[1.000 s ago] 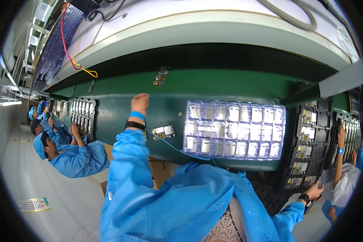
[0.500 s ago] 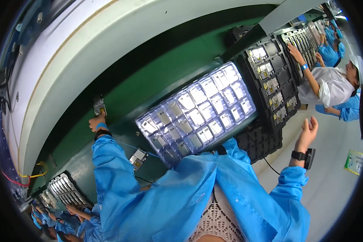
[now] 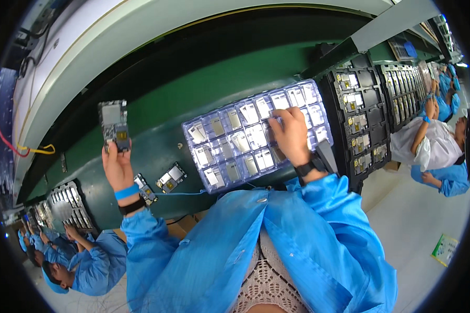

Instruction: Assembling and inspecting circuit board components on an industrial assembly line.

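My left hand (image 3: 118, 169) holds a circuit board (image 3: 114, 122) upright by its lower end, above the bench. The board carries a large silver-grey plate and a smaller dark part with a yellowish square. Over the clear plastic tray (image 3: 225, 183), my right hand (image 3: 292, 136) reaches down with bent fingers; a gap shows between thumb and forefinger. Its fingertips are at the compartments, which hold flat silver metal pieces (image 3: 240, 141). Whether they touch a piece is hidden. Two more circuit boards (image 3: 171, 177) lie on the bench, left of the tray.
Black trays (image 3: 368, 115) with circuit boards stand right of the clear tray. A grey post (image 3: 368, 34) slants above them. On the left, yellow and red wires (image 3: 36, 150) hang down and another filled tray (image 3: 70, 206) lies on the green bench (image 3: 156, 138). Co-workers sit at both sides.
My left hand has lifted a circuit board off the bench. My right hand has swung in from the far right to the clear tray. A second board now shows beside the one near my left forearm.
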Demonstrator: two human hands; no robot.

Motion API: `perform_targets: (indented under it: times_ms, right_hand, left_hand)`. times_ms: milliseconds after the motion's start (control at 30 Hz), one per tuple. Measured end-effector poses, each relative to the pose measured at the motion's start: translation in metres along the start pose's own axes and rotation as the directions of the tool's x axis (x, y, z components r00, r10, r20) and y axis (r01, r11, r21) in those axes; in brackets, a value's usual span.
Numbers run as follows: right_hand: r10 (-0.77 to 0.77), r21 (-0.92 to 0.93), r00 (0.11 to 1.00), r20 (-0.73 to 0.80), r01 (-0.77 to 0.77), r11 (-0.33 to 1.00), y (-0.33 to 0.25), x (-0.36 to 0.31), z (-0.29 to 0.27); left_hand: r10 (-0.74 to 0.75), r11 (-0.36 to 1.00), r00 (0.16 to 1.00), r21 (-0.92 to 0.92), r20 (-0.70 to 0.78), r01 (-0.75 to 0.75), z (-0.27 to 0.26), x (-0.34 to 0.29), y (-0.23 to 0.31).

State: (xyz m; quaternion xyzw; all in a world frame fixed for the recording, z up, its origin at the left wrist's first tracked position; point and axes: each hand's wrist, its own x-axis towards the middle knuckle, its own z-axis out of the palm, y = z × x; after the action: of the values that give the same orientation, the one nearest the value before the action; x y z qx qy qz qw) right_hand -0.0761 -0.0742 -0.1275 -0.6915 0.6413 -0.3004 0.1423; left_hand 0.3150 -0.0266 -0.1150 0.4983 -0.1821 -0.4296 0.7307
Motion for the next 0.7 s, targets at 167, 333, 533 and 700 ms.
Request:
perform_targets:
  times_ms: [167,333,533,700]
  right_hand:
    - [0.057,-0.222,0.998,0.023,-0.05,0.974,-0.007,0.023,0.031]
    - [0.027,-0.089,0.999,0.024,-0.025,0.996,-0.002,0.022,0.039]
    - [0.006,0.542,1.0,0.007,-0.009,0.84,0.018,0.027,-0.009]
    - [-0.033,0.693,0.938,0.344,-0.23,0.683,-0.02,0.018,-0.127]
  left_hand:
    - [-0.011,0.993,0.997,-0.119,0.072,0.02,0.006,-0.079,0.04]
    - [0.055,0.998,0.99,0.0,0.128,-0.055,0.026,-0.128,0.045]
    - [-0.199,0.965,0.957,0.209,0.208,0.156,0.122,-0.172,0.015]
    - [-0.353,0.932,0.843,0.237,0.407,0.275,0.176,-0.196,-0.014]
